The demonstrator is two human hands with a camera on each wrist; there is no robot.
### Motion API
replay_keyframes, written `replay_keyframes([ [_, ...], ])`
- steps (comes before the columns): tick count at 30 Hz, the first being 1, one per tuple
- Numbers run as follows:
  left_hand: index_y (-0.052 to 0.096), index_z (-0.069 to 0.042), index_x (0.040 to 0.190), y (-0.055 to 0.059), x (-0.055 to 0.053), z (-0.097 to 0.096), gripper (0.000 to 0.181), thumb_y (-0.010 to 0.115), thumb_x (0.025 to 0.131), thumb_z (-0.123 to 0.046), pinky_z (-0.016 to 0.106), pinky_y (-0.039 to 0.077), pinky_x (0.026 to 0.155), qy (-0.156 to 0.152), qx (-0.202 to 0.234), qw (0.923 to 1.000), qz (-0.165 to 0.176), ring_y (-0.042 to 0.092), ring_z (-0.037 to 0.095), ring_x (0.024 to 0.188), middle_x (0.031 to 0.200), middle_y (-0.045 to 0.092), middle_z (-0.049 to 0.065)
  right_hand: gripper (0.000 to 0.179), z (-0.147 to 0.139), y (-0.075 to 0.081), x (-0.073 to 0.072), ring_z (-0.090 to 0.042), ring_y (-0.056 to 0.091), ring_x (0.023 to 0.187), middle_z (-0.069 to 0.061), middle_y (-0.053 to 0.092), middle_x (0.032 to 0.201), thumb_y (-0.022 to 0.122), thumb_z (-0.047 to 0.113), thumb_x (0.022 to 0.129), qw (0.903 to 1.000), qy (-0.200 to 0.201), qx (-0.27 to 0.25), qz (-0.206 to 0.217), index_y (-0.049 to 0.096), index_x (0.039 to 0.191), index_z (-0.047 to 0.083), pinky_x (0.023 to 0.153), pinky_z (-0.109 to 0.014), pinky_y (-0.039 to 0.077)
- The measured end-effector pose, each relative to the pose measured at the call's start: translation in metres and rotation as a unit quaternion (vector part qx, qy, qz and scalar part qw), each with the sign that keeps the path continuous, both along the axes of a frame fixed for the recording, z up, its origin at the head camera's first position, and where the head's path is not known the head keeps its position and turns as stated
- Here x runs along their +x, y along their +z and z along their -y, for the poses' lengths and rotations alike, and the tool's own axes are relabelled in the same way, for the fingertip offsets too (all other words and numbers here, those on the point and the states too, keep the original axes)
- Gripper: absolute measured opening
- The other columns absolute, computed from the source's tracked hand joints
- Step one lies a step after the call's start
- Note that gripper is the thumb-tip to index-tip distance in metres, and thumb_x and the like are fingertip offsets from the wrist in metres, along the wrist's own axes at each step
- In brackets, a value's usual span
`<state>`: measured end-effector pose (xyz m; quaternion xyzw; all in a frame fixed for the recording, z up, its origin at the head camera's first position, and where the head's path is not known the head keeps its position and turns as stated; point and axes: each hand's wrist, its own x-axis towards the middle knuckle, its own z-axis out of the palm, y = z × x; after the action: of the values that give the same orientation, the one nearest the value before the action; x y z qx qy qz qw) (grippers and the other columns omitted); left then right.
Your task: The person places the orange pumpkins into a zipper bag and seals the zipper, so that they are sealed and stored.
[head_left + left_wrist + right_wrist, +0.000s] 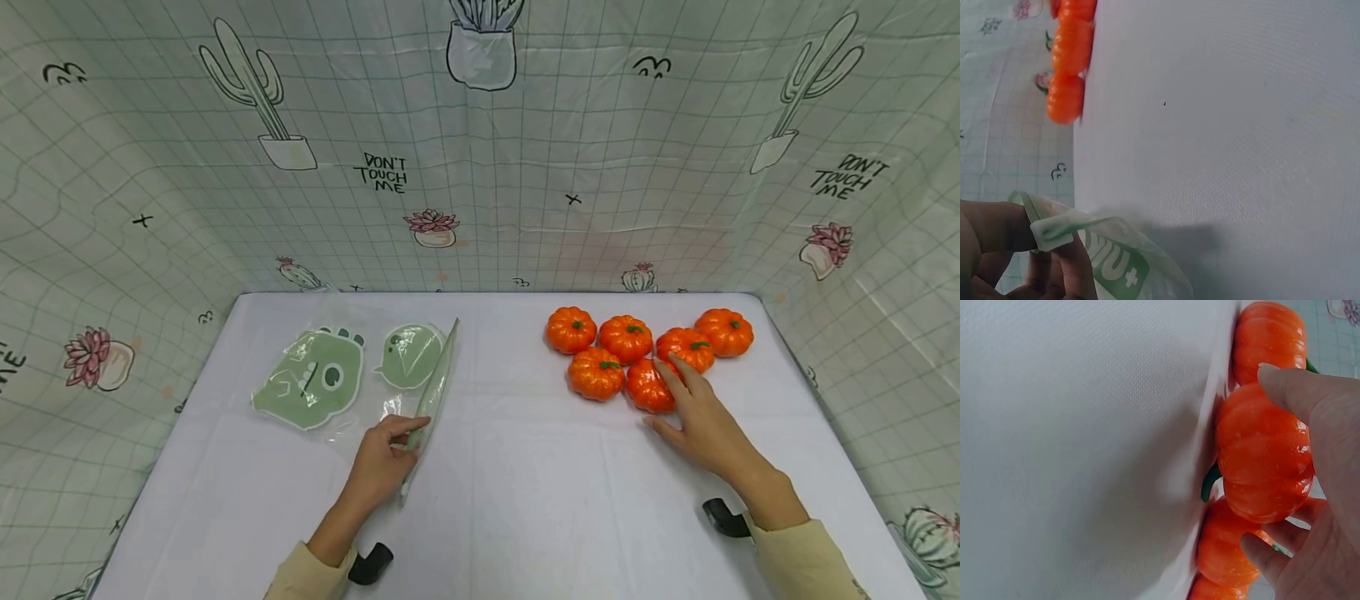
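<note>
My left hand (385,460) pinches the edge of a clear zip bag (441,367) with green print, which stands edge-on above the table. In the left wrist view, thumb and finger hold its zip by the white slider (1054,231). Over at the right, my right hand (703,421) spreads its thumb and fingers around the nearest orange pumpkin (648,387). The right wrist view shows this pumpkin (1264,456) tipped, its green stem pointing away from the palm. The thumb is by one side, the fingers by the other.
Several other pumpkins (597,373) cluster at the table's back right. At the left lie a large green monster-shaped bag (315,379) and a smaller green chick-shaped print (411,356) in clear plastic. A patterned cloth (480,167) hangs behind the white table (525,500).
</note>
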<state>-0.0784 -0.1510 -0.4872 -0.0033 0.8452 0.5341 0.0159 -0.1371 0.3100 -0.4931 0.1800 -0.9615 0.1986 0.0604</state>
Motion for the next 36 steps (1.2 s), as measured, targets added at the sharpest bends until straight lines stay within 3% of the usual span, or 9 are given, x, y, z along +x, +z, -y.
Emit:
replay_keyframes([
  [7, 0.075, 0.006, 0.121, 0.004, 0.003, -0.002, 0.041, 0.061, 0.085, 0.022, 0.024, 0.052, 0.076, -0.019, -0.038, 0.9989, -0.022, 0.064, 0.026, 0.099, 0.122, 0.074, 0.021, 0.092, 0.000, 0.000, 0.000, -0.058, 0.040, 0.136, -0.036, 0.034, 0.156, 0.091, 0.015, 0.081, 1.0000, 0.004, -0.004, -0.002, 0.040, 0.156, -0.003, 0.106, -0.076, 0.040],
  [15, 0.072, 0.008, 0.125, 0.007, 0.003, -0.005, 0.051, 0.068, 0.076, 0.025, 0.029, 0.051, 0.073, -0.006, -0.116, 0.9912, -0.065, 0.057, 0.020, 0.086, 0.119, 0.070, 0.017, 0.092, 0.001, -0.001, 0.000, -0.058, 0.040, 0.136, -0.035, 0.033, 0.156, 0.091, 0.016, 0.081, 1.0000, 0.006, 0.000, 0.003, 0.040, 0.156, -0.002, 0.104, -0.076, 0.041],
  [21, 0.069, 0.006, 0.132, 0.013, 0.004, -0.006, 0.064, 0.080, 0.070, 0.020, 0.052, 0.056, 0.091, 0.002, -0.179, 0.9798, -0.089, 0.064, 0.035, 0.110, 0.125, 0.066, 0.020, 0.093, 0.001, 0.000, -0.001, -0.058, 0.040, 0.135, -0.036, 0.034, 0.156, 0.091, 0.016, 0.081, 1.0000, 0.006, 0.000, 0.006, 0.040, 0.156, -0.002, 0.104, -0.077, 0.041],
  [26, 0.065, 0.005, 0.138, 0.014, 0.002, -0.006, 0.075, 0.083, 0.067, 0.019, 0.057, 0.055, 0.096, 0.009, -0.193, 0.9772, -0.088, 0.062, 0.040, 0.120, 0.130, 0.063, 0.019, 0.092, 0.002, 0.001, 0.000, -0.058, 0.041, 0.135, -0.036, 0.035, 0.155, 0.092, 0.015, 0.080, 1.0000, 0.005, 0.001, -0.001, 0.042, 0.155, -0.003, 0.104, -0.076, 0.041],
  [36, 0.047, 0.007, 0.154, 0.023, 0.002, -0.004, 0.097, 0.083, 0.064, 0.022, 0.048, 0.056, 0.092, 0.005, -0.199, 0.9735, -0.112, 0.062, 0.032, 0.104, 0.137, 0.051, 0.020, 0.093, 0.001, -0.001, -0.001, -0.057, 0.043, 0.133, -0.036, 0.037, 0.153, 0.093, 0.013, 0.077, 0.9997, 0.002, 0.005, -0.023, 0.043, 0.154, -0.003, 0.105, -0.075, 0.041],
])
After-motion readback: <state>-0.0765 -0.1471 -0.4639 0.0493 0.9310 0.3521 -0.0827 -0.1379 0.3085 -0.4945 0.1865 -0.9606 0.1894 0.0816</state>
